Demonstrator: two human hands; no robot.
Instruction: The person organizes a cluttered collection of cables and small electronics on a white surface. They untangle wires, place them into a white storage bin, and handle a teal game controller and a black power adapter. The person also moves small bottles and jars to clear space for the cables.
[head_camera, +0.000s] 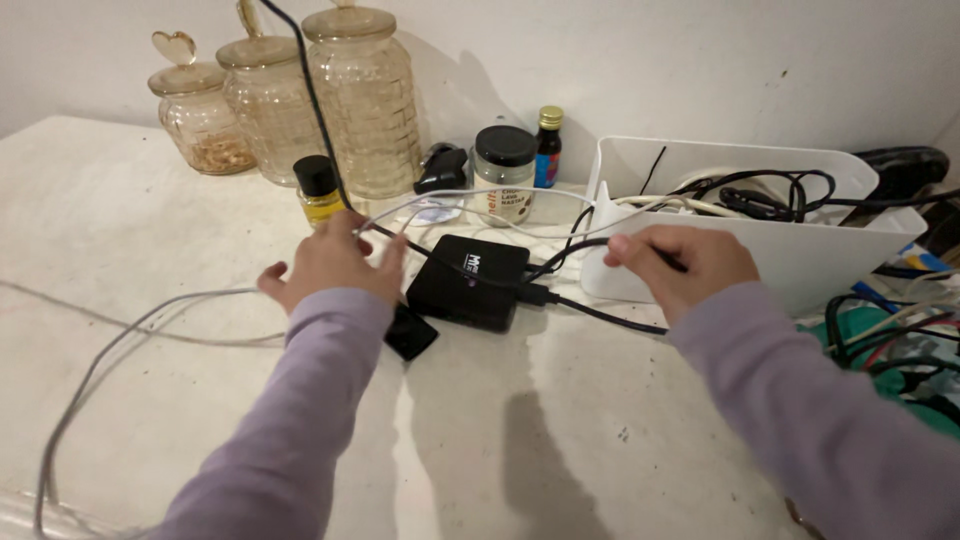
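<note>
My left hand hovers with fingers spread beside a flat black box on the pale counter, touching a black cable that rises toward the top edge. My right hand pinches a black cable in front of a white plastic bin. That cable runs left into the black box. A second black cable leaves the box and passes under my right wrist. A thin white cable loops behind the box.
Three ribbed glass jars stand against the wall, with a small yellow bottle, a dark-lidded jar and a small dark bottle nearby. Tangled cords fill the bin. Grey cables trail left. More wires lie right.
</note>
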